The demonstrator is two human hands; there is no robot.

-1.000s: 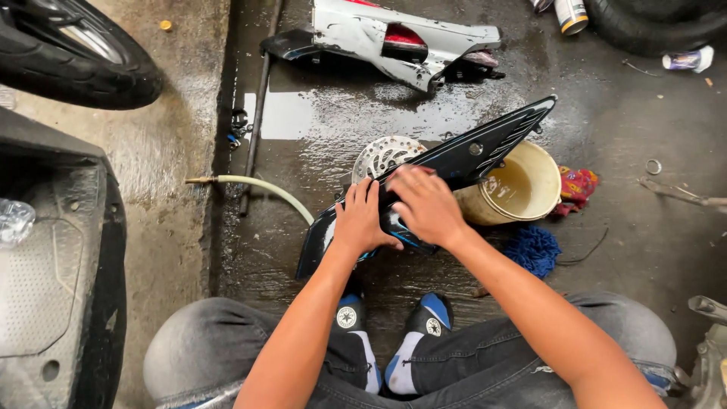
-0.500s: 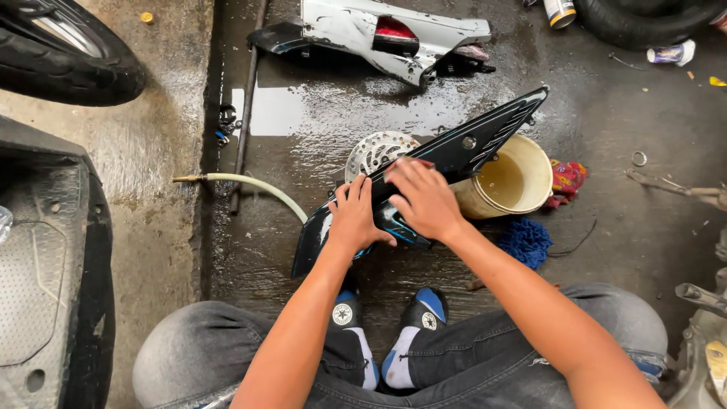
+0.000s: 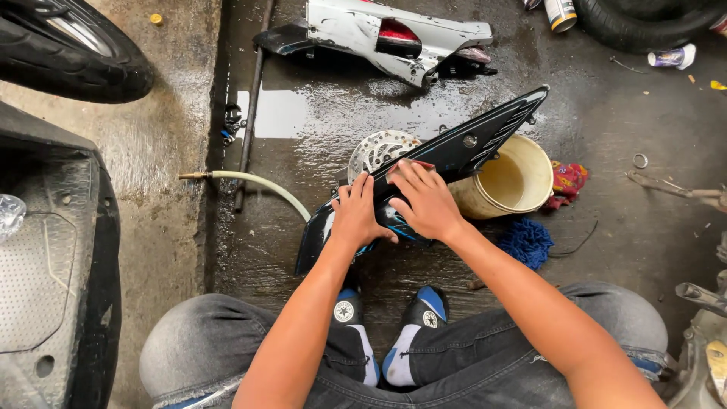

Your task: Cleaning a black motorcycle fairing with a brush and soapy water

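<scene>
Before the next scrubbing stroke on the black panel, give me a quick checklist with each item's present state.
1. Left hand steadying the black scooter panel: ok, it lies flat on the panel's lower part.
2. Right hand on the red-edged pad: ok, its fingers cover the pad against the panel.
3. Panel propped up: ok, it leans across the cream bucket.
4. Water in the bucket: cannot tell; the inside is murky.
5. Hose running: cannot tell; the floor around it is wet.
6. Feet free of the panel: ok, both shoes are below its lower end.
</scene>
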